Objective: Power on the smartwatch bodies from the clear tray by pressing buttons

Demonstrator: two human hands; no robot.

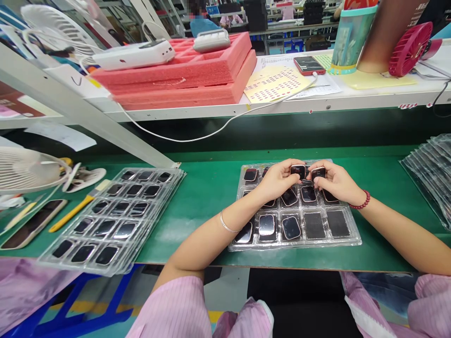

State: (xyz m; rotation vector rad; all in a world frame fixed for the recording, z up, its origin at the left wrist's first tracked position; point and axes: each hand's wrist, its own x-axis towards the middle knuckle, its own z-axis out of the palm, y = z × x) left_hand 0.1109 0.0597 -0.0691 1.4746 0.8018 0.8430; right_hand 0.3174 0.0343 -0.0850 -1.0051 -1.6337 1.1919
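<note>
Both hands are over a clear plastic tray [352,240] whose pockets hold several dark-screened watch cases [267,225]. Between the thumb and fingers of my left hand [281,177] is a smartwatch case [298,172], its screen facing me. My right hand [334,182] pinches a second smartwatch case [318,173] just beside it. The two cases are close together above the tray's far rows. Two pockets at the near right show only dark bottoms. My left forearm hides part of the tray's left side.
Stacked trays of watch cases [120,220] lie left, beside a yellow-handled brush [72,213], a phone [33,224] and a white fan [28,170]. More clear trays [431,173] stand far right. A shelf [352,99] carries red foam [183,80]; a white cable [197,140] hangs below it.
</note>
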